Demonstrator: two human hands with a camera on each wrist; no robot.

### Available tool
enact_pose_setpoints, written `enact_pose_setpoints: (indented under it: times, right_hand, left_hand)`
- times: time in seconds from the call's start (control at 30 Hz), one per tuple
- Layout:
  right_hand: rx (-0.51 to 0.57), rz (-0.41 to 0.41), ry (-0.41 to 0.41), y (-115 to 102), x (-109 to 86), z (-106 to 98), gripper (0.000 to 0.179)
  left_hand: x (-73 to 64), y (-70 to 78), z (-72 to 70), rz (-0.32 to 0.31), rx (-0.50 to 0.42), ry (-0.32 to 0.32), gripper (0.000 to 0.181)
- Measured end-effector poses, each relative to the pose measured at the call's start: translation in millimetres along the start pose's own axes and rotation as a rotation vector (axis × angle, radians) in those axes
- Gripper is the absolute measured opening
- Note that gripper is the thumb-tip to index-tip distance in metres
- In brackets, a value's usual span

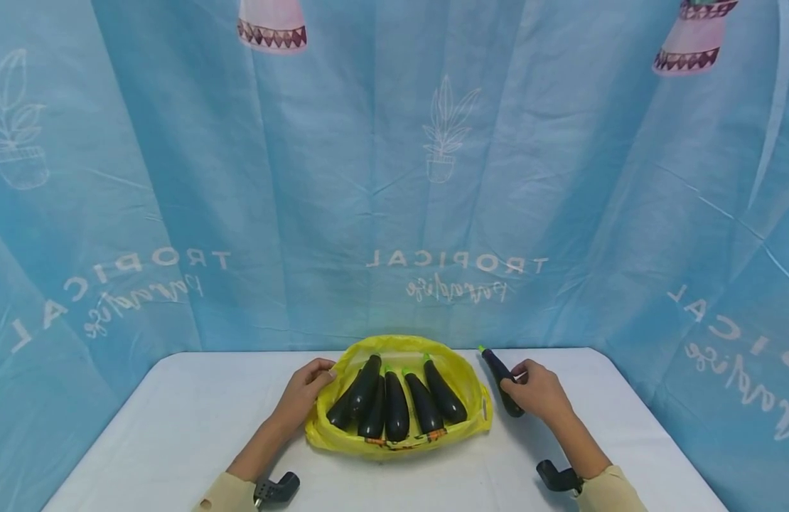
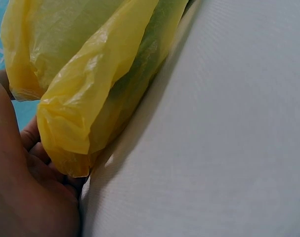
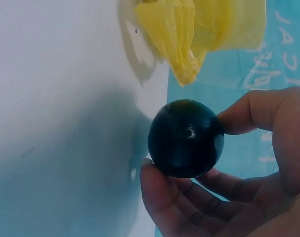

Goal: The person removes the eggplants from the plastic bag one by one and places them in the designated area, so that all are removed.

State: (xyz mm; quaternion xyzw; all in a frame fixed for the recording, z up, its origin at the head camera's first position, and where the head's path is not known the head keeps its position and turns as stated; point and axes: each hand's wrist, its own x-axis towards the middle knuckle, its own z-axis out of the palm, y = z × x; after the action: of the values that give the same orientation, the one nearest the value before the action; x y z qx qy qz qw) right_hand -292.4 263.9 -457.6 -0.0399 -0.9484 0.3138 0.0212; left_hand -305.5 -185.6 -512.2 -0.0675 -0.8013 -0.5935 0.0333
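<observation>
A yellow plastic bag (image 1: 343,444) lies wide open on the table with several dark, glossy eggplants (image 1: 396,409) inside, their green stem ends pointing away. At the bag's left side, my left hand (image 1: 305,391) holds the rim; in the left wrist view the crumpled yellow edge (image 2: 80,118) covers part of the fingers. Just right of the bag, my right hand (image 1: 538,391) grips a single eggplant (image 1: 499,377) between thumb and fingers. The right wrist view shows this eggplant's rounded end (image 3: 186,140) end-on, with a shadow on the cloth beside it.
A white-covered table (image 1: 196,412) carries everything. Blue printed curtains (image 1: 330,178) hang close behind it and along both sides. Each wrist wears a dark camera mount, such as the left one (image 1: 278,488).
</observation>
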Motion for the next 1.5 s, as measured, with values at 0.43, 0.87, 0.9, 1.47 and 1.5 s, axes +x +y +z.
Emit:
enact_pose_setpoints:
  times: [0.43,0.87,0.9,1.47,1.5]
  right_hand:
    - [-0.060,0.037,-0.048,4.0,3.6,6.6,0.039]
    - [-0.086,0.064,-0.073,-1.8,0.6,5.1,0.042]
    - [-0.086,0.065,-0.077,-2.3,0.5,5.0,0.042]
    - [-0.112,0.048,-0.094,-2.0,0.0,6.7,0.044]
    - [-0.112,0.048,-0.095,-2.1,-0.3,6.7,0.044]
  left_hand:
    - [0.6,-1.2,0.3,0.000,-0.002,-0.001,0.028]
    - [-0.7,-1.3,0.6,0.005,-0.005,0.005,0.028]
    - [-0.7,-1.1,0.6,0.005,0.000,0.006,0.028]
    - [-2.0,3.5,0.9,-0.006,0.053,0.013,0.028]
    - [-1.7,3.3,1.0,-0.010,0.053,0.015,0.028]
